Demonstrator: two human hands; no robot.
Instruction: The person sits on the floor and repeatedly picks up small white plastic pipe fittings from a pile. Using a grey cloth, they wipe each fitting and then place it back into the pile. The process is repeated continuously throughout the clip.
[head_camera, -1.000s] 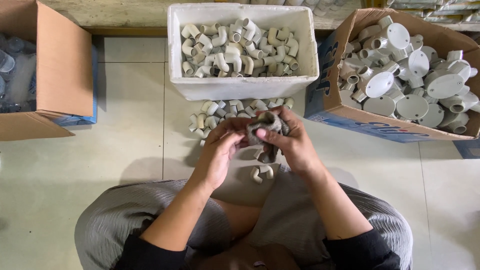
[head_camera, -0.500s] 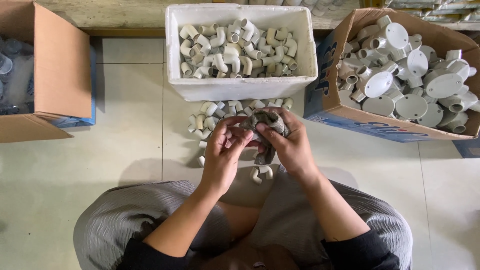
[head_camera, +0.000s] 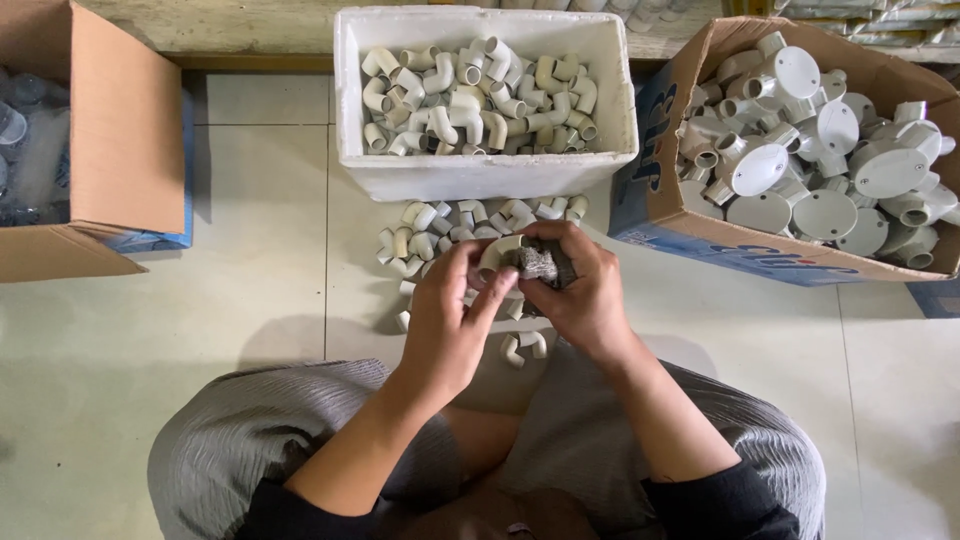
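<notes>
Elbow fitting and rag, held just in front of the white foam box (head_camera: 480, 175)

I see my left hand (head_camera: 450, 320) closed around a cream plastic elbow fitting (head_camera: 497, 255), pinching its curved body, while my right hand (head_camera: 585, 290) is closed on a wadded grey rag (head_camera: 540, 263) pressed against it. The fitting looks light, rigid and smooth (likely slippery when dusty), so I judge the outer bend the surest hold, leaving the open sockets free. It is a short right-angle tube, off-white, matte. The rag is soft and bunches easily. More loose elbows (head_camera: 430, 235) lie on the floor between the foam box and my hands.
</notes>
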